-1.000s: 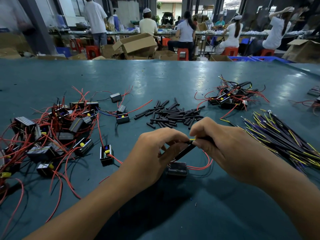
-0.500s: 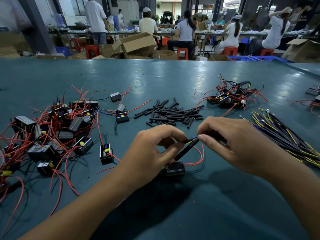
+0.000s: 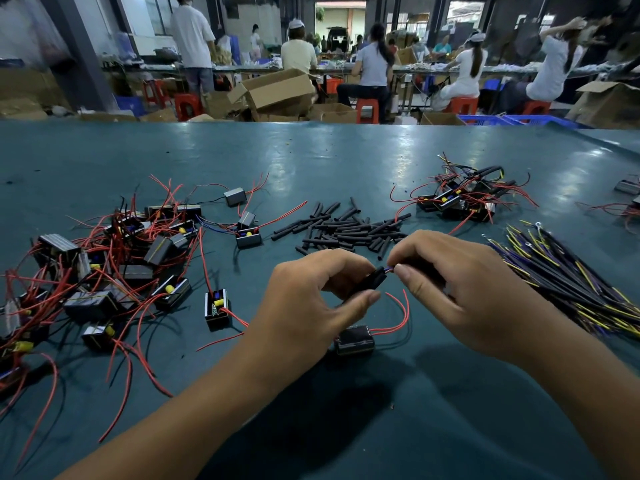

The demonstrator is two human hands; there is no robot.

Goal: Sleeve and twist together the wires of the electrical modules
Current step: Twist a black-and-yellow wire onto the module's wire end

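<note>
My left hand pinches a short black sleeve between thumb and fingers. Facing it, my right hand pinches a thin wire whose end meets the sleeve's mouth. Below the hands a small black module lies on the green table, and its red wire loops up toward the hands. Loose black sleeves lie in a pile just beyond my hands.
A heap of modules with red wires spreads over the left of the table. A smaller heap of modules sits at the back right. A bundle of black and yellow wires lies at the right. People work at benches behind the table.
Both hands have drawn closer together and lifted slightly. The sleeve, earlier long and slanted between them, now shows only as a short piece at my left fingertips.
</note>
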